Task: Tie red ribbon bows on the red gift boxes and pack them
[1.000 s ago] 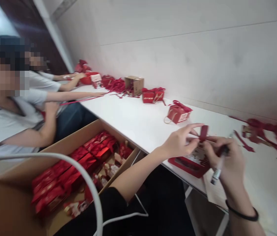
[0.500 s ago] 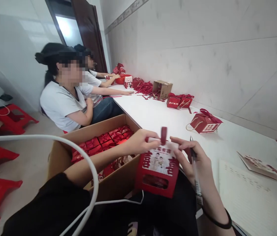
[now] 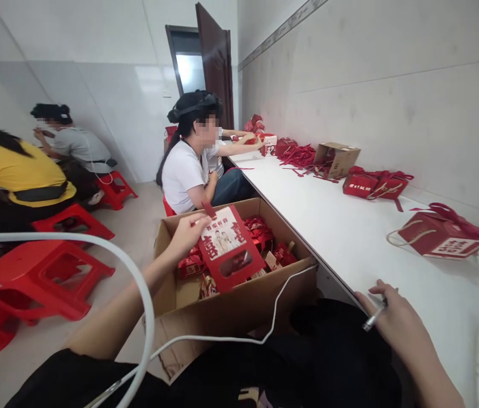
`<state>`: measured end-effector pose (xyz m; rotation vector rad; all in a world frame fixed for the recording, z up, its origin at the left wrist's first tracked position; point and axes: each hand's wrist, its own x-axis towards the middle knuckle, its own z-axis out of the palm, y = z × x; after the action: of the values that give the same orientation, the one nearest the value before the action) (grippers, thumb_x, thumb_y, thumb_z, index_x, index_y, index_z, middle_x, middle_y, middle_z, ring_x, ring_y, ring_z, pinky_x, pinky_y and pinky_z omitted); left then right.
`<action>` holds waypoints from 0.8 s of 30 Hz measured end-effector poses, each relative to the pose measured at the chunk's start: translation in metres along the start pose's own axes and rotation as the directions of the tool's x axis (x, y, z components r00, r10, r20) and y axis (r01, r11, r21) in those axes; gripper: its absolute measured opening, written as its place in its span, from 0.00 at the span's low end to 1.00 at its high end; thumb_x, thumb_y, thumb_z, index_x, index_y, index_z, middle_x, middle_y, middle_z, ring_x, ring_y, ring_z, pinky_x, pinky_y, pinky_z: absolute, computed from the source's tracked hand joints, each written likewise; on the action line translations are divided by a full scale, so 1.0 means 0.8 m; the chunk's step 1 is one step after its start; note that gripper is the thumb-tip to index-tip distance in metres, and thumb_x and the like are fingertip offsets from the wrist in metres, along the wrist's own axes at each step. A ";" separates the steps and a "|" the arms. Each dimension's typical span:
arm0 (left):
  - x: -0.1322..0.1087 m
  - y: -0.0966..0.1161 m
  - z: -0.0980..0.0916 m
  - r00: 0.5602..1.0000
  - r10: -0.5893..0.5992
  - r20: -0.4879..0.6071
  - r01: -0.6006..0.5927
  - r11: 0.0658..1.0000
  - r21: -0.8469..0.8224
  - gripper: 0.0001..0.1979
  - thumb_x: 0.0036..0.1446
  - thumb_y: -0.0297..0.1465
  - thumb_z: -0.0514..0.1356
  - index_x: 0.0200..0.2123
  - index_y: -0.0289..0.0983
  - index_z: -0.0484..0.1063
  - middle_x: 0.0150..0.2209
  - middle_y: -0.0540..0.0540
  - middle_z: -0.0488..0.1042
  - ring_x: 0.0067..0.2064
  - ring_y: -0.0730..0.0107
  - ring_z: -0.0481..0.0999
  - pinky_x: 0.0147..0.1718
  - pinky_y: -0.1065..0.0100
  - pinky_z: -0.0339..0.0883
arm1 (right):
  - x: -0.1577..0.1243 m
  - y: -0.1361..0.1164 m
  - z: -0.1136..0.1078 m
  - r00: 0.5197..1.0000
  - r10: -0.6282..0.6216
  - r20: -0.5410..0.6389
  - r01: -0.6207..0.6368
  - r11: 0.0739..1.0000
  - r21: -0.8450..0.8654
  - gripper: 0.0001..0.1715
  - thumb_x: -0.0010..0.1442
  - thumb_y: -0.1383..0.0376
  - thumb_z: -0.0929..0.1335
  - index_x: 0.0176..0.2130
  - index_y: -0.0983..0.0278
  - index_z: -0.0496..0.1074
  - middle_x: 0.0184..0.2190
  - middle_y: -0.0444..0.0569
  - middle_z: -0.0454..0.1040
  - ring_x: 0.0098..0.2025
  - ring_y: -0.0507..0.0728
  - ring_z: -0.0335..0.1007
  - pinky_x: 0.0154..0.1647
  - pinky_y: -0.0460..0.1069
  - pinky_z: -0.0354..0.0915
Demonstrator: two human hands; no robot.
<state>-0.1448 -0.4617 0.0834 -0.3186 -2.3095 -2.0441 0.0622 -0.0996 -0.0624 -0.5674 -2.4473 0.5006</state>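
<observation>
Pinched at its top corner by my left hand (image 3: 189, 235), a red gift box (image 3: 239, 263) hangs tilted over the cardboard carton (image 3: 222, 306). It has a white printed panel with figures and a small clear window. Inside the carton lie several red packages (image 3: 258, 231), partly hidden behind the gift box. My right hand (image 3: 403, 317) rests at the table's near edge, its fingers closed round a pen (image 3: 374, 316).
The white table (image 3: 307, 209) runs along the wall, bearing red boxes with ribbon bows (image 3: 447, 232), loose red ribbons (image 3: 296, 156) and a small cardboard box (image 3: 337, 158). Co-workers (image 3: 192, 170) sit at its far end and at left. Red stools (image 3: 39, 277) and a white cable (image 3: 217, 338) are nearby.
My left hand has carried the gift box left, over the carton. My right hand has come away from the box to the table edge with the pen. The view has swung left.
</observation>
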 end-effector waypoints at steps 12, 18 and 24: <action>-0.003 -0.032 -0.061 0.888 -0.387 -0.249 0.279 0.883 -0.378 0.03 0.43 0.25 0.59 0.25 0.31 0.70 0.18 0.48 0.73 0.18 0.73 0.71 0.19 0.73 0.66 | 0.001 0.027 0.009 0.998 -0.055 0.023 0.056 0.995 -0.078 0.34 0.50 0.35 0.53 0.33 0.60 0.61 0.40 0.62 0.71 0.37 0.71 0.70 0.39 0.63 0.65; 0.013 -0.054 -0.088 0.866 -0.445 -0.227 0.308 0.833 -0.459 0.07 0.47 0.25 0.55 0.30 0.30 0.71 0.24 0.44 0.76 0.23 0.69 0.75 0.24 0.70 0.71 | 0.001 0.026 0.006 0.998 -0.016 0.054 0.022 0.993 -0.119 0.34 0.49 0.34 0.53 0.32 0.59 0.62 0.45 0.67 0.69 0.39 0.75 0.69 0.37 0.64 0.64; 0.012 -0.087 -0.110 0.832 -0.439 -0.339 0.310 0.875 -0.371 0.04 0.45 0.23 0.53 0.26 0.33 0.67 0.22 0.48 0.73 0.21 0.74 0.73 0.23 0.74 0.70 | 0.001 0.029 0.005 0.999 -0.030 0.037 0.034 0.993 -0.115 0.28 0.50 0.38 0.55 0.31 0.58 0.61 0.43 0.64 0.71 0.40 0.73 0.69 0.36 0.63 0.63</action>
<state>-0.1760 -0.5549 0.0283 0.5755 -1.9087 -2.3482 0.0655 -0.0808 -0.0756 -0.5694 -2.5269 0.3606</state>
